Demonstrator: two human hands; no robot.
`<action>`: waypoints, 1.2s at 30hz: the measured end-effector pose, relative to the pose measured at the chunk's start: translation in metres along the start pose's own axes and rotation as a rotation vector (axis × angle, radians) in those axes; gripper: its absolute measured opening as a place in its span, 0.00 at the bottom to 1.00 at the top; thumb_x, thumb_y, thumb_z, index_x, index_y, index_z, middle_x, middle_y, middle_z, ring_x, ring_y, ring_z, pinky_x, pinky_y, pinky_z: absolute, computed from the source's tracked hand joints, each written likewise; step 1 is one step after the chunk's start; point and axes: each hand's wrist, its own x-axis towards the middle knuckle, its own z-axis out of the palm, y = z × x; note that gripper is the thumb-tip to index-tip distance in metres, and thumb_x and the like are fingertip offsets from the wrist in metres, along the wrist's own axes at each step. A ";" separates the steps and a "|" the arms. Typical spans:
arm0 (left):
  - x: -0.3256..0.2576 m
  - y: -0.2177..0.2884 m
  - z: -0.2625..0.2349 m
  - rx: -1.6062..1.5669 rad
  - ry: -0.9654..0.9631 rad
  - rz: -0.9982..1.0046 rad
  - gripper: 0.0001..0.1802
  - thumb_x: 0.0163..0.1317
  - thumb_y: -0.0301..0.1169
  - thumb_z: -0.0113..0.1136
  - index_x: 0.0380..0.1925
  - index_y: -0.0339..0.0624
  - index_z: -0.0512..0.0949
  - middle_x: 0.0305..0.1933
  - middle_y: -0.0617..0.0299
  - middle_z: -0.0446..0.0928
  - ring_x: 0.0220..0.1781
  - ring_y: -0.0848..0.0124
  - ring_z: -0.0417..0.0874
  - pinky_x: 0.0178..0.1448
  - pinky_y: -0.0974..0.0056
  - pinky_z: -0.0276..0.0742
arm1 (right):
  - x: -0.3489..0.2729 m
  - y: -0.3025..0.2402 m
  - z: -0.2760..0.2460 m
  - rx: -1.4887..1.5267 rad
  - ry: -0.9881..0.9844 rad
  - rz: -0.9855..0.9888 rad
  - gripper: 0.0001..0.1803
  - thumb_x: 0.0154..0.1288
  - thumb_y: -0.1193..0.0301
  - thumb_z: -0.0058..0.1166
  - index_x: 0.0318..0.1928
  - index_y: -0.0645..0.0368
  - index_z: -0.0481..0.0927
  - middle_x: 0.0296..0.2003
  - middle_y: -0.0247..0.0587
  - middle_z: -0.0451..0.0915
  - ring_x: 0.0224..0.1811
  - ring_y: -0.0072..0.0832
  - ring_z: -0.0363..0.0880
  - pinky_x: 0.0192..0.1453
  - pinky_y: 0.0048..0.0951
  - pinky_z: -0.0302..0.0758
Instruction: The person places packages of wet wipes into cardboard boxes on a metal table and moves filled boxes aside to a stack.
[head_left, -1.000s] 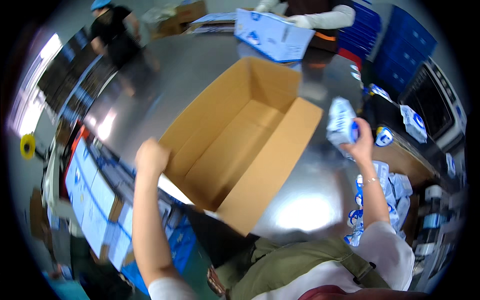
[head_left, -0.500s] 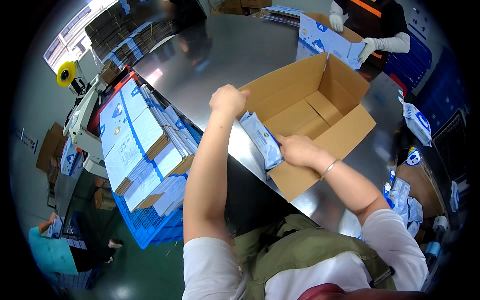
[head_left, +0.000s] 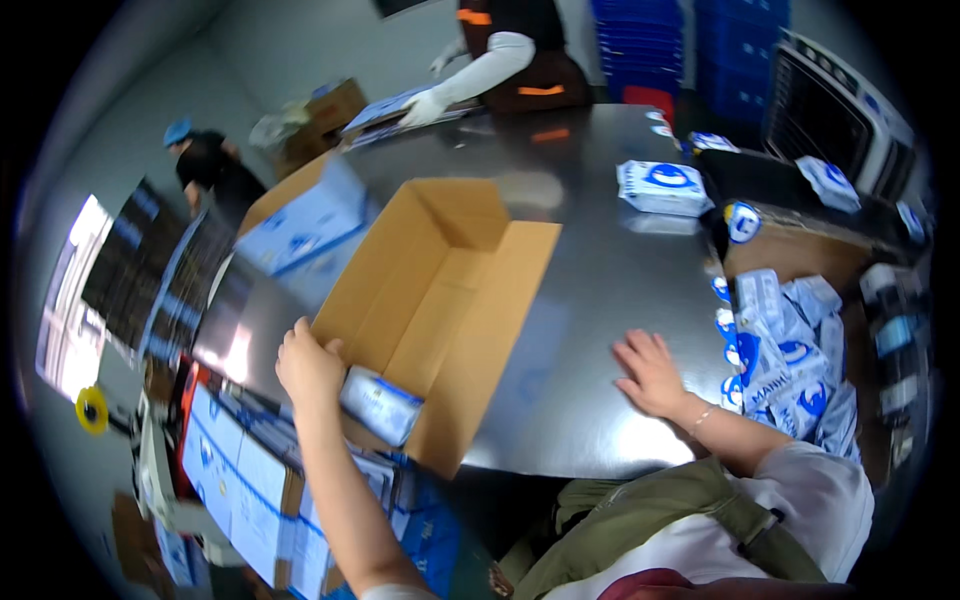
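Observation:
An open cardboard box (head_left: 462, 305), brown inside, stands on the metal table in front of me. My left hand (head_left: 310, 365) is closed on the rim at its near left corner. One white and blue soft pack (head_left: 382, 406), like a pack of wipes, lies inside at the near end, just beside that hand. My right hand (head_left: 650, 376) is off to the right of the box, low over the bare metal, with fingers spread and nothing in them.
More soft packs (head_left: 790, 350) fill an open carton at the right; a single pack (head_left: 664, 187) lies on the metal table (head_left: 590, 270). Flattened boxes (head_left: 235, 470) are stacked at the lower left. Another open box (head_left: 310, 220) stands behind mine. Across the table, a person wears white gloves (head_left: 425, 106).
My right hand has let go of the soft pack, which now lies in the box, and has moved right. The view has turned right. The gloved person has released the other box.

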 end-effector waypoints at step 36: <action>-0.172 0.215 0.163 -0.629 -0.441 0.479 0.32 0.50 0.41 0.67 0.55 0.40 0.73 0.65 0.45 0.66 0.71 0.48 0.59 0.74 0.40 0.45 | 0.279 0.224 -0.163 -0.079 -0.072 0.293 0.44 0.26 0.74 0.67 0.56 0.49 0.77 0.48 0.48 0.81 0.54 0.46 0.77 0.56 0.40 0.75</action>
